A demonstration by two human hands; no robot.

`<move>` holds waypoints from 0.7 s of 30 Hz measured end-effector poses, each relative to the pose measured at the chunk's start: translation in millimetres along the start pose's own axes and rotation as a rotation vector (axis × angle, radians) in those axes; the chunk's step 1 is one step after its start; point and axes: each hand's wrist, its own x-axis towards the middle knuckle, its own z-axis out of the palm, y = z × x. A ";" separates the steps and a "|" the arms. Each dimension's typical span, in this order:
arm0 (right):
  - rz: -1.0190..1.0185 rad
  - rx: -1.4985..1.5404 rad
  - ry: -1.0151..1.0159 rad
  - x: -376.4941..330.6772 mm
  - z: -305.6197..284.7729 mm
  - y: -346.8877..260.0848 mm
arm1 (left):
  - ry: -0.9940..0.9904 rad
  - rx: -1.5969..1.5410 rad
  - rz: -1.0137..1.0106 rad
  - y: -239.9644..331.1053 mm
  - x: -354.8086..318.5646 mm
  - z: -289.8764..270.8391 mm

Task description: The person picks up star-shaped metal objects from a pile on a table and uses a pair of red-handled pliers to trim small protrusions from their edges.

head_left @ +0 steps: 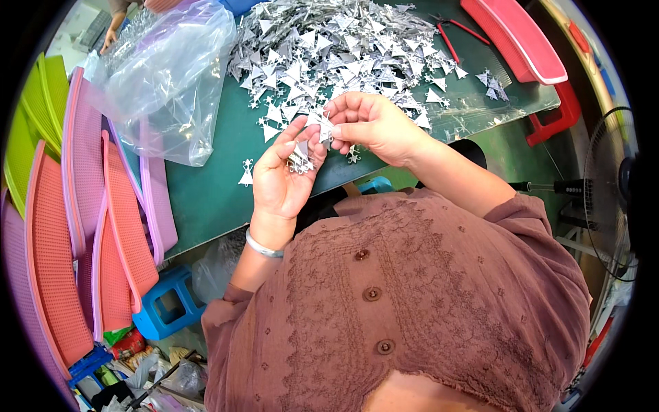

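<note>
A big heap of small silver triangular metal charms (329, 48) covers the far part of the dark green table (206, 192). My left hand (281, 175) is cupped palm-up over the table's near edge, with a small bunch of the charms (301, 159) held in its fingers. My right hand (367, 123) pinches a single silver charm (325, 128) between thumb and fingertips, just above the left hand's bunch. One loose charm (246, 174) lies on the table left of my left hand.
A crumpled clear plastic bag (165, 75) lies at the table's left. Stacked pink, orange and green mesh trays (75, 226) lean along the left side. Red pliers (456, 34) and a red tray (511, 41) lie at the far right. A blue stool (168, 305) stands below; a fan (611, 192) at right.
</note>
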 end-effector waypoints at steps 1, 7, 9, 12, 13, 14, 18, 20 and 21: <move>-0.002 -0.013 0.023 0.4 0.8 -0.9 | 0.025 0.014 0.018 0.0 -0.1 1.0; 0.018 -0.073 0.058 0.5 -0.8 -8.4 | -0.007 0.083 0.061 3.1 -2.5 4.4; 0.012 -0.080 0.054 1.3 -2.5 -8.7 | -0.031 0.097 0.064 3.5 -2.2 5.0; 0.010 -0.081 0.046 2.2 -4.0 -8.5 | -0.025 0.103 0.075 3.1 -1.0 4.6; 0.011 -0.082 0.047 2.2 -4.1 -8.6 | -0.016 0.103 0.079 2.8 -0.4 4.6; 0.011 -0.082 0.048 2.1 -4.2 -8.6 | -0.021 0.103 0.081 2.9 -0.1 4.6; 0.022 -0.068 0.034 0.9 -4.0 -9.1 | -0.022 0.115 0.086 3.0 0.3 5.2; 0.036 -0.065 0.033 -0.8 -2.8 -11.1 | -0.015 0.126 0.086 2.6 0.3 5.8; 0.041 -0.063 0.037 -1.1 -2.9 -11.3 | -0.014 0.131 0.085 2.1 0.4 6.1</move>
